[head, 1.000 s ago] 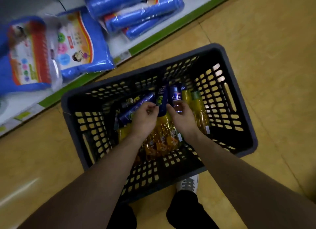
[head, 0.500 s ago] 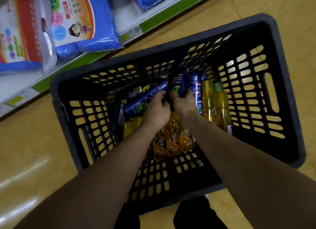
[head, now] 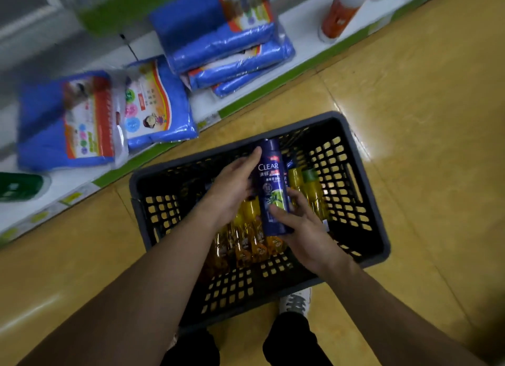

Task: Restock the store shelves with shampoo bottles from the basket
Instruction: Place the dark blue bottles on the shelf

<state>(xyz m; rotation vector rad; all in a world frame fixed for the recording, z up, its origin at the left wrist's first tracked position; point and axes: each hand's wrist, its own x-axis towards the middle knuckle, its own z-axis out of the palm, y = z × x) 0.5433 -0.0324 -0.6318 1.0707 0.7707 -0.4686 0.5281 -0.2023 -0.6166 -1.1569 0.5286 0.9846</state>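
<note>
A dark blue shampoo bottle (head: 273, 185) labelled CLEAR is held up above the black plastic basket (head: 379, 229) on the floor. My left hand (head: 232, 185) holds its upper left side, with the fingers lying along it. My right hand (head: 303, 229) grips its lower end, thumb across the front. Inside the basket lie several amber and yellow bottles (head: 248, 229) and another blue bottle (head: 290, 165), partly hidden by my hands.
The bottom store shelf (head: 300, 32), white with a green edge, runs along the top. It carries blue plastic packs (head: 221, 37), more blue packs (head: 106, 117), an orange and white bottle (head: 338, 10) and a green object (head: 19, 186). Tan floor (head: 423, 92) surrounds the basket.
Both hands have lifted one blue CLEAR bottle out of the basket contents and now hold it above them. The view has pulled back, showing more of the shelf.
</note>
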